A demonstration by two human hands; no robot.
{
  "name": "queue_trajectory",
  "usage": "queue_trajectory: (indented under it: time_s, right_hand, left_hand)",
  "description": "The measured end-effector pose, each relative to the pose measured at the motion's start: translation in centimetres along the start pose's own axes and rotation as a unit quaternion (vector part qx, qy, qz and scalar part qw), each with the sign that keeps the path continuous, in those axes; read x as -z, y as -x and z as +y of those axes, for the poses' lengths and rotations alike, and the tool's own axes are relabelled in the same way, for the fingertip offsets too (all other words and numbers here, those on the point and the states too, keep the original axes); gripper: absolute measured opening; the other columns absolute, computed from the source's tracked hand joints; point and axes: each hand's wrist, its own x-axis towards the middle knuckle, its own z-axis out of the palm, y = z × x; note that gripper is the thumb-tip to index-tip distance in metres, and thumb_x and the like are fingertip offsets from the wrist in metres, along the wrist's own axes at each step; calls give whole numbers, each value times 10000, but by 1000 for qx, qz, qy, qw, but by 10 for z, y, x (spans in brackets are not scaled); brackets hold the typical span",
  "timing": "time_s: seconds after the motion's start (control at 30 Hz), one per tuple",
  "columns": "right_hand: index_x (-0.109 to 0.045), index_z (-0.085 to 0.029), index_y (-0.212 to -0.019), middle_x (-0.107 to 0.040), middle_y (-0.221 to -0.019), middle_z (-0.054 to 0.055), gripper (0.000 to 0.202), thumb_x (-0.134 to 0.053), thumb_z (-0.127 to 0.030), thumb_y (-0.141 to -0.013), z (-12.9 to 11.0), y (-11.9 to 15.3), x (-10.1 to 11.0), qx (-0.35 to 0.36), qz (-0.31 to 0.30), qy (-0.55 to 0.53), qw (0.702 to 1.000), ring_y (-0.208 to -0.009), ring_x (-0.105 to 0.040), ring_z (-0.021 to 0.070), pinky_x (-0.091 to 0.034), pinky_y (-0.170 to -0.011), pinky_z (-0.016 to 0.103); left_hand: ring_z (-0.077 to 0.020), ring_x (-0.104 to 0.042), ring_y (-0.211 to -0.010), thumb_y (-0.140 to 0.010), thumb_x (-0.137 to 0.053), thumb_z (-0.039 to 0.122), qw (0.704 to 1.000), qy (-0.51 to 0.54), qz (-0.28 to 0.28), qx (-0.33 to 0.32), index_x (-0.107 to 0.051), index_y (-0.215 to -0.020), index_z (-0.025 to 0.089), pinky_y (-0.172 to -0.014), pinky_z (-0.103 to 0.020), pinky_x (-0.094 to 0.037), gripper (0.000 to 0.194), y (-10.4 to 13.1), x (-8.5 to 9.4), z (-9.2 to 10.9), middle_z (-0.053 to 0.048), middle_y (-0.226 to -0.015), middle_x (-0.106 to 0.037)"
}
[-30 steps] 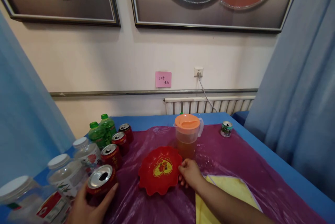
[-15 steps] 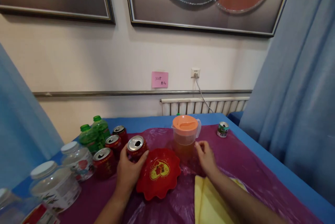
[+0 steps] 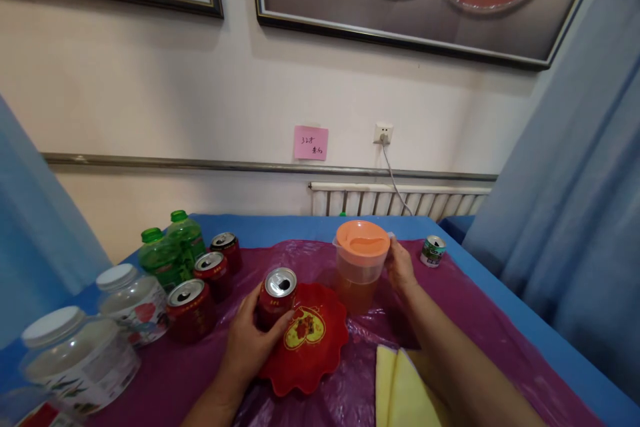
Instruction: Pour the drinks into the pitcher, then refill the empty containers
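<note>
My left hand (image 3: 255, 337) is wrapped round a red drink can (image 3: 277, 297) with an opened silver top. The can is over the left rim of a red scalloped plate (image 3: 320, 364), which bears a yellow heart print. Just past the plate is a clear pitcher (image 3: 357, 287) with an orange lid (image 3: 363, 240) and amber liquid inside. My right hand (image 3: 401, 267) is closed round the pitcher's handle on its right side; the fingers are partly hidden behind it. Below my right forearm lies a folded yellow cloth (image 3: 400, 384).
On the left stand several red cans (image 3: 213, 272), green bottles (image 3: 163, 260) and clear jars with white lids (image 3: 80, 360). A small green can (image 3: 433, 251) stands at the back right. Purple plastic sheeting (image 3: 475, 307) covers the blue table (image 3: 560, 354).
My left hand has brought the red can rightward to the plate's edge. My right hand has moved up and taken hold of the pitcher's handle. The camera view has shifted slightly.
</note>
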Motion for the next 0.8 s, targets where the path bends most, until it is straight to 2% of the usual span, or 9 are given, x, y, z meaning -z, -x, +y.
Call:
queue_trajectory:
  time_s: [0.17,0.27,0.33,0.4,0.5,0.57,0.6,0.77,0.8]
  right_hand:
    - [-347,-255,-624,-291,-490,-122,673,-661,-851,-646,-12,7,3,14,29,-64,997,-429,-265,72,-246,-444,222]
    - [-302,-260,-605,-248,-475,-134,683,-688,-821,-655,-26,14,17,28,57,-87,994,-419,-208,60,-214,-427,218]
    - [-300,-259,-611,-238,-476,-138,676,-692,-807,-671,-37,19,29,39,77,-100,991,-418,-192,57,-196,-422,215]
    - [-322,-252,-622,-255,-487,-137,665,-729,-776,-664,-47,24,39,50,90,-108,989,-425,-198,55,-186,-423,212]
    - [-364,-242,-626,-301,-498,-126,654,-780,-747,-631,-58,32,48,67,101,-111,986,-431,-237,55,-190,-423,212]
    - [-374,-240,-620,-312,-499,-120,646,-779,-743,-639,-61,35,47,81,107,-110,985,-432,-255,57,-197,-422,215]
    - [-372,-241,-617,-310,-501,-117,640,-772,-738,-656,-62,36,46,88,107,-107,985,-434,-258,59,-201,-422,216]
    - [-351,-247,-605,-298,-516,-107,609,-718,-709,-755,-66,35,27,103,87,-78,988,-450,-262,69,-228,-429,226]
    - [-349,-247,-600,-297,-516,-107,609,-716,-707,-760,-67,34,22,105,87,-82,987,-452,-260,69,-231,-430,227]
  left_hand:
    - [-355,-673,-1126,-681,-716,610,1000,-4,-2,1,-584,-1259,171,-998,-464,-521,738,1,0,3,-156,-1257,-705]
    - [-338,-717,-954,-700,-678,624,1000,-11,-2,25,-639,-1099,191,-849,-424,-564,591,-1,8,9,-123,-1072,-769]
    - [-330,-723,-899,-713,-655,640,999,-10,-23,41,-657,-1057,186,-794,-399,-562,570,-4,18,16,-112,-1013,-785]
    - [-332,-727,-914,-730,-634,664,996,13,-71,56,-666,-1104,171,-796,-388,-561,620,-6,33,24,-105,-1030,-791]
    - [-336,-732,-933,-734,-655,672,975,66,-196,77,-697,-1108,172,-794,-376,-572,626,-2,53,36,-71,-1013,-800]
    - [-336,-733,-915,-681,-730,632,955,84,-273,84,-738,-1043,197,-777,-364,-581,565,6,58,41,-43,-965,-804]
    - [-335,-733,-890,-638,-763,616,951,84,-284,87,-756,-1002,211,-760,-359,-585,544,11,58,42,-34,-931,-805]
    - [-322,-711,-746,-499,-755,677,975,49,-187,108,-782,-849,234,-651,-350,-580,566,32,50,34,-41,-780,-791]
    - [-324,-713,-751,-503,-753,679,975,48,-187,112,-785,-856,233,-648,-348,-579,569,33,51,32,-45,-793,-795]
